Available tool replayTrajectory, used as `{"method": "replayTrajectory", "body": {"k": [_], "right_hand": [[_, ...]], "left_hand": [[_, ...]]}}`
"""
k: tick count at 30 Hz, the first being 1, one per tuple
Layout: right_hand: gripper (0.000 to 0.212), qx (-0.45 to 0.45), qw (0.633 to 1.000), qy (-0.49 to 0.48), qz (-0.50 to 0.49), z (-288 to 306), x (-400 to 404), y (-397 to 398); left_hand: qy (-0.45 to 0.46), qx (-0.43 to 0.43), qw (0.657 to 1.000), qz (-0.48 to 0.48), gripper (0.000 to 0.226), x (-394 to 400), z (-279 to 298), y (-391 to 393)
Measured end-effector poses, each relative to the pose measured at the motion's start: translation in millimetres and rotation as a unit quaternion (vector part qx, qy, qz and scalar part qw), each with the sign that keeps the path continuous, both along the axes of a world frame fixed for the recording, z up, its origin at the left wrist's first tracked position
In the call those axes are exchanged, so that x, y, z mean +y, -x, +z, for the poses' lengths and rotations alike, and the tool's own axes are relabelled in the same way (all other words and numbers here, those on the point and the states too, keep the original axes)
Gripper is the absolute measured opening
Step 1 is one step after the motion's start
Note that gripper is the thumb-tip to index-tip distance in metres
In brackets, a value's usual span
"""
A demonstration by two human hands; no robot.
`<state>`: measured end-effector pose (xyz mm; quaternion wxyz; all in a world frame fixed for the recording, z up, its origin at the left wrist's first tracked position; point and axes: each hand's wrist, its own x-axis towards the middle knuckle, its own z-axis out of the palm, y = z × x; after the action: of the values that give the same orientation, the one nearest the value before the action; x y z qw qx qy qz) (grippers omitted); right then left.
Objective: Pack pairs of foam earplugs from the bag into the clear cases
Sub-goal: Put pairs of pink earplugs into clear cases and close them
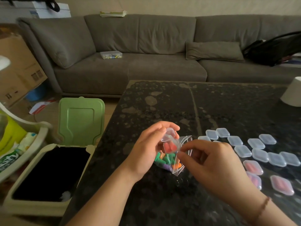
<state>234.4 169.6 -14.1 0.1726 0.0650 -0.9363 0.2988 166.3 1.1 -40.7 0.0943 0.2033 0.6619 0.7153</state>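
Head view looks down at a dark speckled counter (228, 108), with the bag (175, 162) as landmark: a clear zip bag of green, orange and purple earplugs (164, 159) lying near the counter's left edge. Just above the bag, the left hand (149, 145) has its grip closed around an open case (170, 144), lid hinged up, with a red pair (170, 147) inside. The right hand (210, 162), from the bag's right, has its grip pinched with thumb and forefinger at the case's right edge, over the bag's mouth; whether it pinches the case or the bag film I cannot tell. Right of the bag lie the empty cases (254, 147), shut and scattered close together, and nearer the person than those, three filled cases (268, 178) with pink or purple inside. A bracelet (262, 209) circles the right wrist. Left of the bag, off the counter, stands a bin (48, 175) with its green lid (80, 121) raised. Beyond the bag is a grey sofa (146, 51), and far right of it a white cup (293, 92) on the counter
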Motion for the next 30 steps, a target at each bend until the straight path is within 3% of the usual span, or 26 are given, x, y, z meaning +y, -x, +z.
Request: {"method": "replayTrajectory", "body": {"k": [3,7,20,26,30], "right_hand": [[0.024,-0.063,0.995,0.073,0.033,0,-3,1],[0.043,-0.077,0.991,0.110,0.019,2,-5,1],[0.023,-0.162,0.973,0.161,-0.013,5,-7,4],[0.039,-0.163,0.965,0.206,0.000,11,-9,2],[0.035,-0.167,0.965,0.201,-0.013,10,-9,3]], "left_hand": [[0.005,-0.002,1.000,-0.006,0.034,0,1,-1],[0.022,0.004,1.000,-0.013,0.033,0,3,-2],[0.037,0.018,0.999,-0.024,0.030,2,5,-7],[0.028,0.020,0.999,-0.023,0.029,1,6,-6],[0.023,0.010,0.999,-0.033,0.030,1,5,-8]]}}
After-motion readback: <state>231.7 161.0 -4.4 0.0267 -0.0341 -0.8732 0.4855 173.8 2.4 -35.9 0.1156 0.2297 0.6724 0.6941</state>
